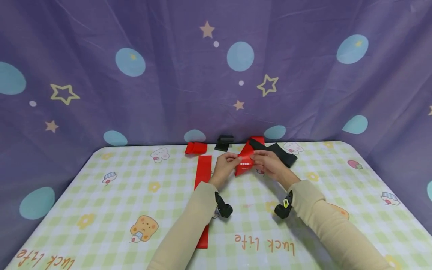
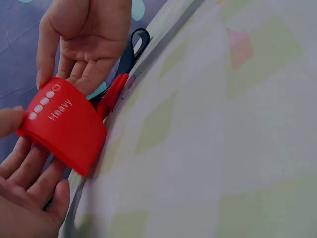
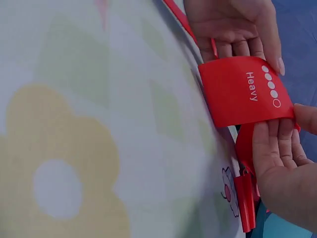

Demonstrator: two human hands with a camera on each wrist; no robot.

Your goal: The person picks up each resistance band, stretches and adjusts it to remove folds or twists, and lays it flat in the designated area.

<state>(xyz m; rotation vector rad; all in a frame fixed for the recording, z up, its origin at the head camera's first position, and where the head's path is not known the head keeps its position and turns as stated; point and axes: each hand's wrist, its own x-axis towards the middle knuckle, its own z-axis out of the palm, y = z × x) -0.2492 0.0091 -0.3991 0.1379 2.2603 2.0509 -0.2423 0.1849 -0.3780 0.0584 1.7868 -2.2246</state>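
A red resistance band (image 1: 245, 163) printed "Heavy" with a row of dots is held up between both hands above the far middle of the table. My left hand (image 1: 224, 168) pinches its left edge, thumb on the printed face and fingers behind, as the left wrist view shows. The right hand (image 1: 271, 165) pinches the opposite edge the same way. In the right wrist view the printed red band (image 3: 242, 91) curves slightly between the hands. Behind the right hand lies a black band (image 1: 281, 154), overlapping more red band (image 1: 258, 140).
A long flat red strip (image 1: 203, 168) runs toward the near side, partly hidden under the left forearm. A folded red band (image 1: 196, 148) and a rolled black band (image 1: 225, 142) sit at the table's back edge. The checked tablecloth (image 1: 118, 195) meets a purple curtain (image 1: 175, 75) behind.
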